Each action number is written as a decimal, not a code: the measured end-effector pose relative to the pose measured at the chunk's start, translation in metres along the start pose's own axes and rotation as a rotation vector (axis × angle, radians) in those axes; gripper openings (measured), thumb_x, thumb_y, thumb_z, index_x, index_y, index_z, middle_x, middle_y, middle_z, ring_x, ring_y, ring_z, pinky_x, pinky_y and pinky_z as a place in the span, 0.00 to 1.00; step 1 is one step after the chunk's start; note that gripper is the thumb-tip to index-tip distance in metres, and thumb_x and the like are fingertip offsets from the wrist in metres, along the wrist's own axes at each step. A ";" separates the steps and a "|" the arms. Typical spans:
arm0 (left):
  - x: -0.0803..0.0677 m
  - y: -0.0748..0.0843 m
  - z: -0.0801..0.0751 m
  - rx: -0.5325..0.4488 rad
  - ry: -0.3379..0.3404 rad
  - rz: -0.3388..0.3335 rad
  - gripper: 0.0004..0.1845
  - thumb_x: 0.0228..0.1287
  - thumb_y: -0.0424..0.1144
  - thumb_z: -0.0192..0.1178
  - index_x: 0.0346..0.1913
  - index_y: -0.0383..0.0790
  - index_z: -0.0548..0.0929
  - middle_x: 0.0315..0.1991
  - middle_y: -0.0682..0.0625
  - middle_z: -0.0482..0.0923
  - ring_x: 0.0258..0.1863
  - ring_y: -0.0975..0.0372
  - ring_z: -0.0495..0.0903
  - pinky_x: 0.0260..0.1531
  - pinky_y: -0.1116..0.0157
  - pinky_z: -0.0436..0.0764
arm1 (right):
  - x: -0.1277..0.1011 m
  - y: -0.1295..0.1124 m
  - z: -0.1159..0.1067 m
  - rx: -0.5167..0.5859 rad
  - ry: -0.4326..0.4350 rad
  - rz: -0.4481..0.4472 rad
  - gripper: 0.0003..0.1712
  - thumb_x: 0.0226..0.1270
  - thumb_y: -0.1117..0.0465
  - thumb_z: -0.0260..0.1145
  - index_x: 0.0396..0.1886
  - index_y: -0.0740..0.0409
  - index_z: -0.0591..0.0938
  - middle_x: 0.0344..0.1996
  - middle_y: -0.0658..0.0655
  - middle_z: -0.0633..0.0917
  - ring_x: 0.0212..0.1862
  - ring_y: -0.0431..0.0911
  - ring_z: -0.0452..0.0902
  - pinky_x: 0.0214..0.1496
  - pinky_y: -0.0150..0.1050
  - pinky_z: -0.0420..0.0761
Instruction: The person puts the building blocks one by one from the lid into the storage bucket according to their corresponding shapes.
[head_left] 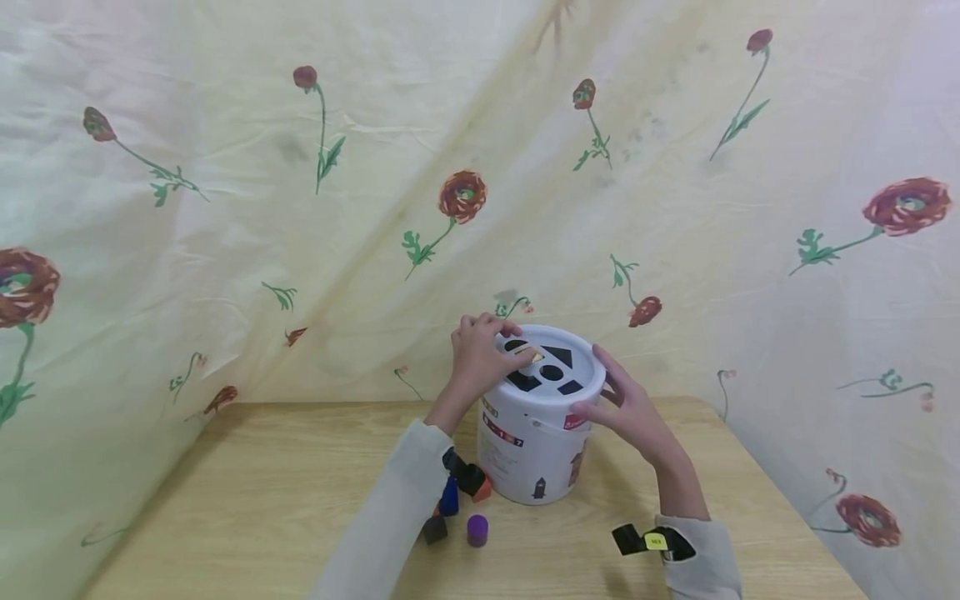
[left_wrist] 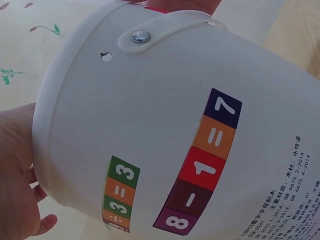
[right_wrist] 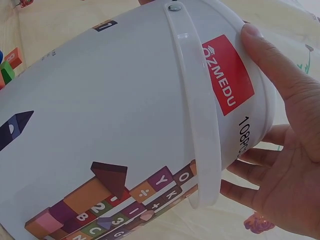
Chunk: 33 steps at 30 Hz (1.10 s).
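nearest on the counter (head_left: 262,500) lie loose blocks: a purple cylinder (head_left: 477,530), a dark block (head_left: 434,528), a blue one (head_left: 448,497) and an orange one (head_left: 481,487) just left of the bucket (head_left: 534,454). the bucket is white, printed with number blocks, standing upright at mid-counter. its lid (head_left: 577,385) has dark shape holes. the right hand (head_left: 630,412) presses the rim with straight fingers, an open grip; the left hand (head_left: 477,354) curls over the lid's far left edge. a flowered cloth (head_left: 225,208) hangs behind.

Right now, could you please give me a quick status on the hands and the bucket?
Left hand fingers on lid, pressing yellow piece at slot. Right hand steadies bucket. Loose blocks beside base.
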<state>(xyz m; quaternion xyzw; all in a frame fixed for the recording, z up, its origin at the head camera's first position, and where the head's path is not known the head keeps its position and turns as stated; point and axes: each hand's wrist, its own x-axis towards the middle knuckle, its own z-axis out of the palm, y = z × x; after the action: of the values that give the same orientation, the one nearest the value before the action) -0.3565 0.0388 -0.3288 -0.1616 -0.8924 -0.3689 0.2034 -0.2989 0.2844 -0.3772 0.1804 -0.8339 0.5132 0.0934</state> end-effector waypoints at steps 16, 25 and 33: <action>-0.014 -0.017 -0.024 -0.004 0.081 0.076 0.21 0.58 0.53 0.73 0.51 0.48 0.87 0.52 0.47 0.83 0.55 0.49 0.71 0.60 0.45 0.69 | 0.001 0.000 -0.001 -0.001 -0.005 -0.008 0.56 0.64 0.57 0.74 0.84 0.47 0.50 0.82 0.59 0.55 0.81 0.64 0.50 0.72 0.70 0.61; -0.030 -0.059 -0.042 -0.093 0.102 0.084 0.19 0.57 0.49 0.75 0.49 0.45 0.87 0.47 0.48 0.83 0.53 0.51 0.71 0.58 0.45 0.68 | 0.001 -0.001 -0.002 0.004 -0.009 0.010 0.57 0.64 0.56 0.74 0.84 0.48 0.49 0.82 0.59 0.54 0.79 0.66 0.52 0.71 0.71 0.63; -0.047 -0.106 -0.042 -0.087 0.049 0.040 0.17 0.56 0.46 0.75 0.44 0.41 0.88 0.44 0.45 0.84 0.51 0.50 0.72 0.56 0.48 0.66 | 0.001 -0.002 -0.001 0.003 -0.013 0.013 0.57 0.64 0.56 0.74 0.84 0.46 0.49 0.82 0.59 0.54 0.79 0.68 0.53 0.70 0.71 0.63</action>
<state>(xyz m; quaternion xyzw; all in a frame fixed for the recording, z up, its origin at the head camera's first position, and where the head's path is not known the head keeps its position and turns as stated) -0.3520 -0.0701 -0.3872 -0.1792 -0.8668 -0.4071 0.2253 -0.2985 0.2845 -0.3745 0.1785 -0.8348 0.5140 0.0841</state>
